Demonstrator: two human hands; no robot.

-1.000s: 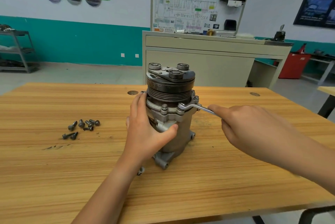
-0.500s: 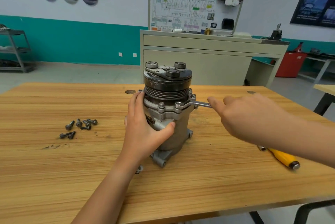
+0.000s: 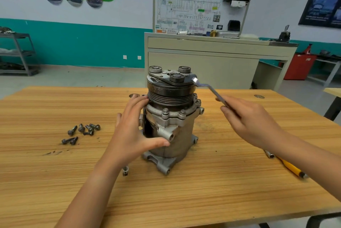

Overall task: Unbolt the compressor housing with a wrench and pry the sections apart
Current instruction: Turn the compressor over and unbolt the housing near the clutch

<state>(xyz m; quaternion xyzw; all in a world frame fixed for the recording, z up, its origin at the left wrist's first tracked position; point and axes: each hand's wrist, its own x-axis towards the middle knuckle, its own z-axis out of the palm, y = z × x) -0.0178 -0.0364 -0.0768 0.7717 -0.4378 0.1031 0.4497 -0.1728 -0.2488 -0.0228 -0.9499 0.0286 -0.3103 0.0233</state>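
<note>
The compressor stands upright at the middle of the wooden table, its dark grooved pulley on top and grey housing below. Bolts sit in the flange under the pulley. My left hand lies against the compressor's left side, fingers up along the pulley and thumb across the front of the housing. My right hand grips the handle of a slim wrench. The wrench is lifted off the bolts, its ring end in the air beside the pulley's upper right edge.
Several loose bolts lie on the table to the left. A yellow-handled tool lies at the right, partly under my right forearm. A small metal piece sits by the compressor's base. A beige cabinet stands behind the table.
The wrench came off the flange bolt and rose to the pulley's top edge as my right hand lifted. My left hand stays on the compressor, its fingers now straighter.
</note>
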